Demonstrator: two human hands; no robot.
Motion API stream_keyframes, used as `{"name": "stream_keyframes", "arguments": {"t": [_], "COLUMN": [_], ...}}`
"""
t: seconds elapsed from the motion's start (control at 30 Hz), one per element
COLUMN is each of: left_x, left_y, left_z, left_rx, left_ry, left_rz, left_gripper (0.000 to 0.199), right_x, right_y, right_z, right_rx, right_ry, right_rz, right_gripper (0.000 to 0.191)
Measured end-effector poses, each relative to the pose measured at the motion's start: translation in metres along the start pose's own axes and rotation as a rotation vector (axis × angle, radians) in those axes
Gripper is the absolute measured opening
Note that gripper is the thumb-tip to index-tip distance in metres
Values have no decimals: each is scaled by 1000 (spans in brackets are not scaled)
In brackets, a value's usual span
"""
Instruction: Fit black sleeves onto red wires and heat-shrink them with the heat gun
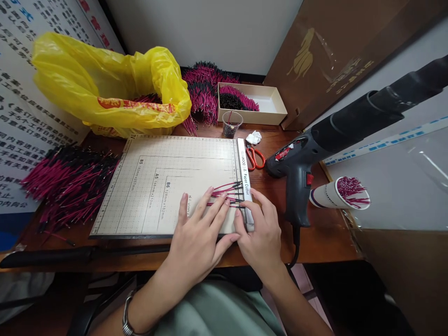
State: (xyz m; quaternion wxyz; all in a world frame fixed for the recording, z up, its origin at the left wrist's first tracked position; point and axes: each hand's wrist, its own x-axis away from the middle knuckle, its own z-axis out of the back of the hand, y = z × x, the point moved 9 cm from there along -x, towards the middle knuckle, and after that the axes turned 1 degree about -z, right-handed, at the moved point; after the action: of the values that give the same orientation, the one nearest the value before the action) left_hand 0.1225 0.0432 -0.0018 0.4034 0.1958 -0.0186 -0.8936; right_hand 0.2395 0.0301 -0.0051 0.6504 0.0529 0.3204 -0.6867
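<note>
Several magenta wires with black ends (224, 188) lie on the right part of a cream paper cutter (154, 158), their black ends at its white edge strip. My left hand (198, 235) rests open on the cutter, its spread fingertips over the magenta lengths of the wires. At the strip, my right hand (261, 233) has its thumb and index finger pinched on a black wire end. Its other fingers reach over the strip, and part of the wires is hidden beneath both hands.
Behind the cutter are a yellow plastic bag (136, 116), wire heaps (203, 88), a cream box (273, 105) and a small clear cup (232, 123). A large wire pile (73, 182) lies left. Orange-handled scissors (257, 158), a black heat gun (297, 163) and a paper cup (325, 193) of wires stand right.
</note>
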Motion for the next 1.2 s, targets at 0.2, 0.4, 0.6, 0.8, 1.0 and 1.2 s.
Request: {"name": "stream_keyframes", "arguments": {"t": [0.2, 0.4, 0.6, 0.8, 1.0, 1.2], "left_x": [-7, -14, -17, -33, -42, -42], "left_y": [4, 12, 13, 2, -4, -3], "left_z": [-2, -7, -8, -10, -16, -19], "left_rx": [26, 40, 63, 47, 31, 7], "left_ry": [30, 43, 23, 23, -13, -62], "left_rz": [-41, -58, -63, 9, -39, -66], "left_gripper": [51, 48, 52, 65, 70, 66], "right_x": [0, 2, 2, 1, 0, 0], "right_y": [-1, 5, 7, 3, 3, 3], "right_z": [2, 2, -1, -2, -2, -5], "right_rx": [-2, -76, -58, -15, 3, -4], "right_ry": [42, 54, 36, 14, -12, -29], "right_rz": [26, -12, -18, 2, -8, -26], "right_gripper": [13, 17, 25, 29, 32, 35]}}
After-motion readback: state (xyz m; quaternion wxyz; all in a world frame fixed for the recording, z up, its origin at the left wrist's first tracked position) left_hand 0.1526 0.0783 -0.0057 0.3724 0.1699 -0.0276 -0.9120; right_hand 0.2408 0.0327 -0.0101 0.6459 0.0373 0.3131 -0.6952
